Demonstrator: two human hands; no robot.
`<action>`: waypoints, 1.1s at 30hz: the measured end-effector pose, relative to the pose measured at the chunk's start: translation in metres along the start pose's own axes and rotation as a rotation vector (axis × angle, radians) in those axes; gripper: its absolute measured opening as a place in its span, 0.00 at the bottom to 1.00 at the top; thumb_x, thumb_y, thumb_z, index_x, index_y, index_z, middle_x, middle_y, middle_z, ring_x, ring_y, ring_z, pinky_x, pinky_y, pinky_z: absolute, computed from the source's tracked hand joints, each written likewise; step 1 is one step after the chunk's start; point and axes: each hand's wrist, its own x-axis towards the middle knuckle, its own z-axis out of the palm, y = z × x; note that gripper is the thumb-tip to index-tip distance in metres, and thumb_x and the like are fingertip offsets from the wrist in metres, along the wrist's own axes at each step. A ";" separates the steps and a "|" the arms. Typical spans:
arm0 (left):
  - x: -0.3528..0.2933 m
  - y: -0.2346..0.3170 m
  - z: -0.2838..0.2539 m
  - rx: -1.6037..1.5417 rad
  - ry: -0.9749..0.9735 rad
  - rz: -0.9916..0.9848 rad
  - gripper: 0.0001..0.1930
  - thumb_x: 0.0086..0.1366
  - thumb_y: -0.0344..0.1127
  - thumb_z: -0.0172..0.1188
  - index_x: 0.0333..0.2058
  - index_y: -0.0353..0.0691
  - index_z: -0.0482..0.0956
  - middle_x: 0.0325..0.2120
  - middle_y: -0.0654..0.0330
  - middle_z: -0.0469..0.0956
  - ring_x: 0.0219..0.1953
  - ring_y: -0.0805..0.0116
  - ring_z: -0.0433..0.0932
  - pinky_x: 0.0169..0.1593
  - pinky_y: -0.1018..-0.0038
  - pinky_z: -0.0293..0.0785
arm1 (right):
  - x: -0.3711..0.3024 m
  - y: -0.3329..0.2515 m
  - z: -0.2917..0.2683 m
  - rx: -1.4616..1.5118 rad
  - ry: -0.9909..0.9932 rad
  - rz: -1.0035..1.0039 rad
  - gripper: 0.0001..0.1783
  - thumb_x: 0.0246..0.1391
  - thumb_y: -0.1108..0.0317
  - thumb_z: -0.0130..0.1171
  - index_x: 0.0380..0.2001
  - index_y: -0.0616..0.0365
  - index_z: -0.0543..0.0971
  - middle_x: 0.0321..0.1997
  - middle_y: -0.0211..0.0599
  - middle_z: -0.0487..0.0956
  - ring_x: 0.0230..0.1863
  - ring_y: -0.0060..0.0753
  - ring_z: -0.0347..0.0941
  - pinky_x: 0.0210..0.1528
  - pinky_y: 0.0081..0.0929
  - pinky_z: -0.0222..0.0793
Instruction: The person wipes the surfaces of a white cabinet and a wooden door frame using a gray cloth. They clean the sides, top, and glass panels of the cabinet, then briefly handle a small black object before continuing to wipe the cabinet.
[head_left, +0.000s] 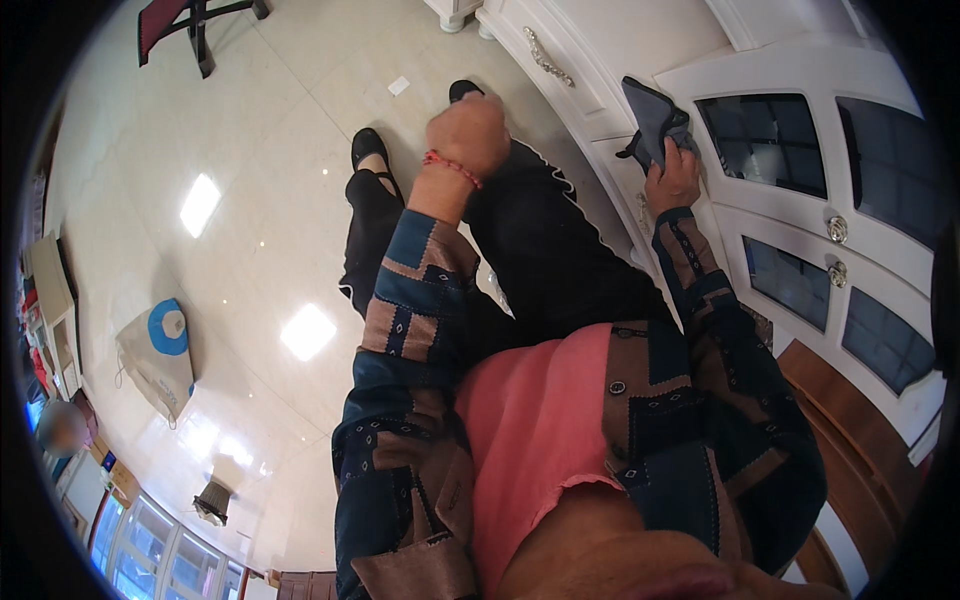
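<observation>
In front of my body my left hand (469, 135), with a red bead bracelet at its wrist, is closed in a fist. Its back faces up, so whatever the fingers may hold is hidden. Out to the right, my right hand (674, 178) grips a dark grey cloth with black edging (658, 112). The cloth lies bunched at the ledge of a white cabinet (722, 215), beside its dark glass panes. A dark strip of it hangs over the ledge's edge.
White drawers with an ornate handle (547, 57) stand ahead on the right. A brown wooden piece (835, 425) is close by my right elbow. On the shiny tiled floor (290, 190) lie a beige bag with a blue patch (165, 350) and a small white scrap (399, 86). A person (66, 428) is at far left.
</observation>
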 end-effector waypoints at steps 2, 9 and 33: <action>-0.001 0.007 0.003 0.003 -0.051 0.023 0.13 0.57 0.42 0.54 0.37 0.43 0.74 0.36 0.53 0.75 0.40 0.53 0.75 0.41 0.61 0.73 | 0.002 -0.002 0.000 0.010 -0.004 0.005 0.29 0.39 0.69 0.60 0.51 0.47 0.71 0.41 0.39 0.68 0.46 0.47 0.65 0.46 0.41 0.66; -0.004 0.005 0.008 0.030 -0.046 0.062 0.11 0.57 0.40 0.55 0.39 0.47 0.75 0.36 0.55 0.75 0.40 0.55 0.76 0.41 0.63 0.74 | 0.000 -0.006 -0.004 0.022 -0.011 0.043 0.29 0.41 0.68 0.60 0.51 0.47 0.70 0.45 0.40 0.68 0.49 0.49 0.65 0.48 0.42 0.65; 0.016 -0.011 -0.017 -0.030 0.044 0.101 0.09 0.54 0.37 0.53 0.29 0.38 0.76 0.32 0.52 0.76 0.35 0.53 0.77 0.36 0.61 0.75 | 0.029 -0.040 0.009 0.043 0.046 0.076 0.27 0.40 0.68 0.60 0.49 0.52 0.72 0.42 0.43 0.69 0.48 0.53 0.64 0.49 0.44 0.64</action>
